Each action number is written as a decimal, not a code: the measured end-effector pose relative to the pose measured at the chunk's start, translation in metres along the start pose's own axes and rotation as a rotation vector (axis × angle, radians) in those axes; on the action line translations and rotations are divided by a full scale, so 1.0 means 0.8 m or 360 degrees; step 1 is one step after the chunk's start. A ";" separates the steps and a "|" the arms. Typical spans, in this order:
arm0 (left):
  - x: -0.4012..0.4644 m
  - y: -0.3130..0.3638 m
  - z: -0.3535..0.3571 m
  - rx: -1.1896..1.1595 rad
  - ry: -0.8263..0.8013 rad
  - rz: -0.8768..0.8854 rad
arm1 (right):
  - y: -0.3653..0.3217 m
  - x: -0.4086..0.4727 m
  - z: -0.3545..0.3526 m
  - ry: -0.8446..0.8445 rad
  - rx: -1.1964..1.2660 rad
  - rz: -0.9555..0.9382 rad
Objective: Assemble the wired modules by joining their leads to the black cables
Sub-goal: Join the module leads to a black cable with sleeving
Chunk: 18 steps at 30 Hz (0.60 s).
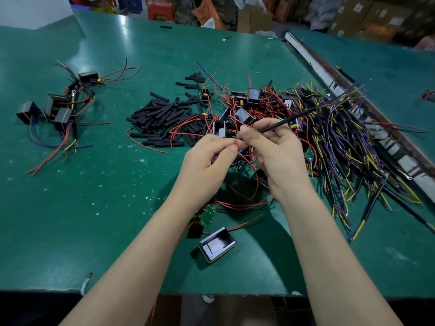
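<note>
**A:** Start at the near edge. What's there?

**B:** A black module (217, 244) lies on the green tabletop (94, 208) between the forearms, with a small green circuit board (207, 215) and loose red wire just beyond it. The tabletop's front edge runs right below, so there is little room to spare toward the body.

**A:** And the hands?

**B:** Raised over the middle. The left hand (207, 158) has a narrow grip, thumb and forefinger pinching a red lead (237, 144). The right hand (277, 151) pinches the end of a black cable (294, 117) that slants up to the right. The two ends meet at the fingertips; whether they are joined already I cannot tell.

**A:** How far along is the job?

**B:** Early, I judge. A small cluster of wired modules (58, 109) sits at the far left, apparently the finished ones. Behind the hands a much larger tangle of modules with red leads (244, 102) waits, beside a heap of black sleeve pieces (162, 114). To the right, a big pile of black cables (348, 142) with yellow and purple cores is barely dented.

**A:** Room to move?

**B:** Open green surface to the near left. On the right, the cable pile crowds up to a pale rail (313, 62) dividing the tabletops.
</note>
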<state>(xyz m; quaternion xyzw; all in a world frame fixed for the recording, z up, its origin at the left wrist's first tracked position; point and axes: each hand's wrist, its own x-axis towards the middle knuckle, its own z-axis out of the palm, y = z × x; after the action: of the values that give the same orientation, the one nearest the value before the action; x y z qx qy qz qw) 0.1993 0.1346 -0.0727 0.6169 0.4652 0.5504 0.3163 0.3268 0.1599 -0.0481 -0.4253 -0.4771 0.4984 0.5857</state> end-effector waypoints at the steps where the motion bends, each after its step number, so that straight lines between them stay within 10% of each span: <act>1: -0.001 0.000 0.000 0.0036 -0.0010 0.0024 | 0.000 0.000 -0.001 0.0021 -0.0028 -0.0010; 18: 0.002 -0.001 -0.005 -0.0361 0.0058 -0.0291 | 0.002 0.000 -0.001 -0.0092 0.0041 0.0141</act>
<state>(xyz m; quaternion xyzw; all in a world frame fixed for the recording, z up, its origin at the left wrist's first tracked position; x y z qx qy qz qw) 0.1948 0.1357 -0.0720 0.5222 0.4599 0.5794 0.4244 0.3270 0.1603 -0.0493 -0.4237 -0.4682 0.5421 0.5545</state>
